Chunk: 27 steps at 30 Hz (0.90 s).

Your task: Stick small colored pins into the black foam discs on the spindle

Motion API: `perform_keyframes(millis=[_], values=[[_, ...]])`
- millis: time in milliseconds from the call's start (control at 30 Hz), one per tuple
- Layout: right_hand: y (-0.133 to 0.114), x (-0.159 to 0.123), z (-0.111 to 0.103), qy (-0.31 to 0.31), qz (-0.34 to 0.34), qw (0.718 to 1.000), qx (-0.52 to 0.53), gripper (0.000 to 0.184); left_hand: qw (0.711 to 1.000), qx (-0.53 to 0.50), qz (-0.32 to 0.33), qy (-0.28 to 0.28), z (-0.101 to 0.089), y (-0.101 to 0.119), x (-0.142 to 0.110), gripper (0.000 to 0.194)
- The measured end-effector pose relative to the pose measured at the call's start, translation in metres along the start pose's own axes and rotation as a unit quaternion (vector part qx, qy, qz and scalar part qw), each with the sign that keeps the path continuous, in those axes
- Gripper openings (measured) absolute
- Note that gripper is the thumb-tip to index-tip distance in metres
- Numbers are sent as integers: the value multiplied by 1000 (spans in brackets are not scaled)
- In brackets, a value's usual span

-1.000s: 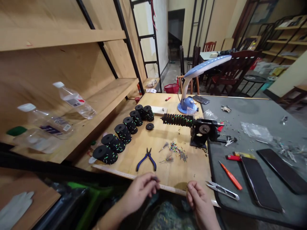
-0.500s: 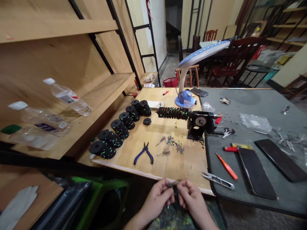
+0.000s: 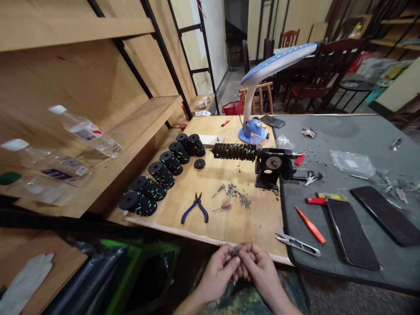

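My left hand and my right hand meet at the table's front edge, fingertips pinched together. Something small and greyish shows between them, too small to name. Beyond them on the wood lie a heap of tiny coloured beads, small wire-like bundles and blue-handled pliers, jaws apart. A black hand-cranked winder stands farther back, its shaft carrying a row of black foam discs with coloured bits among them. Thread snips rest to the right of my right hand.
Black foam spools line the table's left side. A blue lamp stands at the back. On the grey mat lie an orange screwdriver-like tool, dark phones and a lighter. Shelves with bottles rise at left.
My two hands have come closer together, the right moving slightly left, so their fingertips now meet. The view has shifted a little; the things on the table stay put.
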State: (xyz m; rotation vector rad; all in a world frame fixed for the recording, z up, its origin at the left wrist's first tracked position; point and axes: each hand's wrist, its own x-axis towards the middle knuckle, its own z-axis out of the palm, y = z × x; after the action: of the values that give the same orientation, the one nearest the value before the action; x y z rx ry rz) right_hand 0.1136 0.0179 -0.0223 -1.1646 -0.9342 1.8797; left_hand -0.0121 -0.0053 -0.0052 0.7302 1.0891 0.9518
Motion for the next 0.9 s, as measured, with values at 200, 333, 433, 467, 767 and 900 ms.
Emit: perform_keyframes(millis=[200,333,433,467,767,900], values=[[0,1,-1,10,1,1000,-15,50,1000,-15,-15,14,-1,-2,0,38],[3,0,-4,18,3,999,-39,51,999,-5,-10,51,0,-2,1,41],[5,-1,-4,20,12,998,-50,52,998,-2,-9,68,-1,-4,0,42],[5,-1,-4,18,15,998,-52,52,998,-6,-13,67,-1,-5,0,42],[7,-7,-2,-4,-1,997,-76,51,994,-85,-24,61,-3,-12,2,37],[7,-9,-3,-7,7,997,-76,51,995,-70,-22,60,-2,-9,2,38]])
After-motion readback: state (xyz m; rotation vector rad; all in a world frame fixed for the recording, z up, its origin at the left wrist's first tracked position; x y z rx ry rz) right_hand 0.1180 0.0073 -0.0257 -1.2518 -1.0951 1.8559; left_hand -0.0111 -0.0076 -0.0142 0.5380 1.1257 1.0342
